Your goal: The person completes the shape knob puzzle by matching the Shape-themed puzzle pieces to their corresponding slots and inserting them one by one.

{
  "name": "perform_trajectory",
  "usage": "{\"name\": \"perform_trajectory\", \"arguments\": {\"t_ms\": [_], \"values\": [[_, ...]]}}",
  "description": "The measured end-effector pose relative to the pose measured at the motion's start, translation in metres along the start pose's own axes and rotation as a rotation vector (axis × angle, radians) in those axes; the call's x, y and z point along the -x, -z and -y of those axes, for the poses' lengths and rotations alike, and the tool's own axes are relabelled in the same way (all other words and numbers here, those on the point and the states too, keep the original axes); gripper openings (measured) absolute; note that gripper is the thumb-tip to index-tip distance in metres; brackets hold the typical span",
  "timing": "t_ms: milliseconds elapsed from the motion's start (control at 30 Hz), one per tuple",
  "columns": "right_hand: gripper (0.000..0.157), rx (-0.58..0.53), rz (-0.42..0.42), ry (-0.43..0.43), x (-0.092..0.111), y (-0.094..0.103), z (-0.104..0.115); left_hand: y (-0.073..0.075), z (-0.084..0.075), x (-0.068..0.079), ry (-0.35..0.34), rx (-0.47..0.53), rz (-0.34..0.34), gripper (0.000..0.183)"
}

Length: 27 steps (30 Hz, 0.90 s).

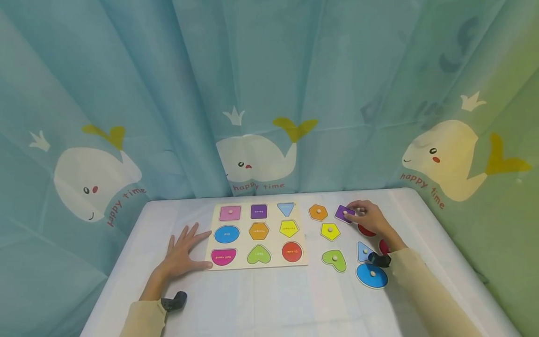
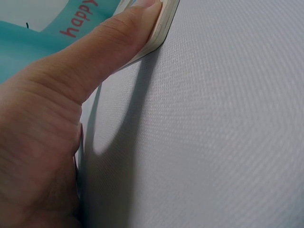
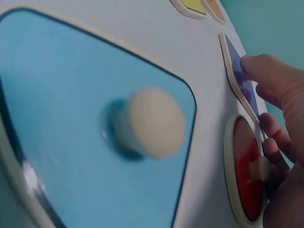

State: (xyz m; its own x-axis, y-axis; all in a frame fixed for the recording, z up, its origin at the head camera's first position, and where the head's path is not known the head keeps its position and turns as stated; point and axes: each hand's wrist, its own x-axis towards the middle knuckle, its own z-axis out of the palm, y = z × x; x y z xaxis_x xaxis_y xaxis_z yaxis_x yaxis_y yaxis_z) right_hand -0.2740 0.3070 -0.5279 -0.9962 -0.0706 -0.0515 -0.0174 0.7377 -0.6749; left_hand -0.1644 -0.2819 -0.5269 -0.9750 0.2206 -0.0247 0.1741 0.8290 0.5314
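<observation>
A wooden shape-puzzle board (image 1: pixel 275 266) lies on the white table, with a pink knobbed piece (image 1: pixel 230 213) seated in its far left slot. My left hand (image 1: pixel 181 255) is spread at the board's left side, its thumb (image 2: pixel 118 33) resting on the near corner and a fingertip at the edge higher up. To the right of the board, my right hand (image 1: pixel 370 217) holds a purple square puzzle piece (image 1: pixel 340 211) at its knob with thumb and forefinger. The red circle piece (image 3: pixel 247 166) lies under that hand's other fingers.
Loose knobbed pieces lie right of the board: an orange hexagon (image 1: pixel 318 212), a yellow pentagon (image 1: pixel 326 232), a green heart (image 1: pixel 334 264), a light blue triangle (image 1: pixel 362 250), a blue oval (image 1: pixel 375 281) and a dark pink piece (image 1: pixel 383 247). A curtain (image 1: pixel 269 93) hangs behind the table.
</observation>
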Motion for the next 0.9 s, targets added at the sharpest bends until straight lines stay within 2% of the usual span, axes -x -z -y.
{"name": "perform_trajectory", "arguments": {"t_ms": [367,900], "values": [[0.034,0.006,-0.037,-0.023,-0.0014,-0.0059,0.0011,-0.0008,0.0013,-0.0004,-0.003,-0.001,-0.007,0.095],[0.032,0.017,-0.072,-0.042,0.0014,-0.0088,0.0092,-0.0008,0.0011,0.0012,-0.004,0.006,-0.009,0.094]]}}
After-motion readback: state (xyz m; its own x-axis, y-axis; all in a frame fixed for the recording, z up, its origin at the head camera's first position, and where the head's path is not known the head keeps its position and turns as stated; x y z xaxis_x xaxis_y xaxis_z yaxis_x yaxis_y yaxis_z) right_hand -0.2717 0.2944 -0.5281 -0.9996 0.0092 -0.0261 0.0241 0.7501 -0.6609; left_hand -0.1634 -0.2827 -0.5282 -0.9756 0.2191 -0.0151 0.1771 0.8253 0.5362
